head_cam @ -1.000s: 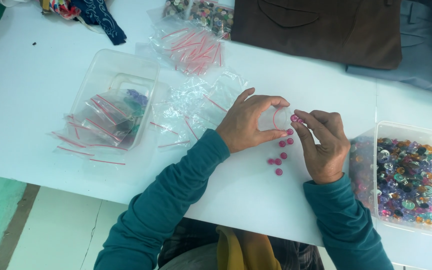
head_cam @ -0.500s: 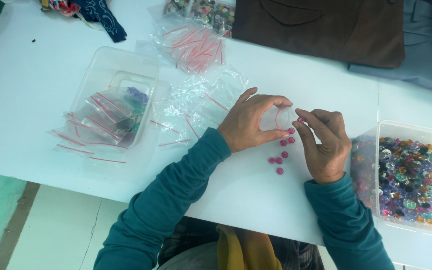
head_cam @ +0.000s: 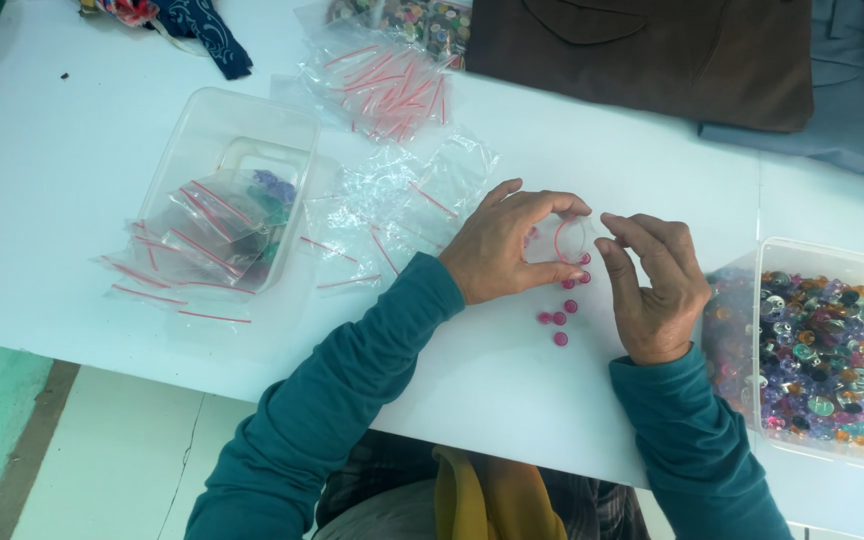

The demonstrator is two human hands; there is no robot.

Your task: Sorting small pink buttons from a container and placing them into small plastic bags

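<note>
Small clear bag (head_cam: 564, 240) | left hand (head_cam: 500, 247) holds open | right tub (head_cam: 820, 352): mixed gems

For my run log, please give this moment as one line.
left hand: holds open small clear bag | right hand: at bag mouth | pink beads: on white table

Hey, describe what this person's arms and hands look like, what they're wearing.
Both arms wear long teal sleeves of soft knit fabric that end at the wrists. The left hand and right hand are bare: no gloves, and no rings or watch show.
</note>
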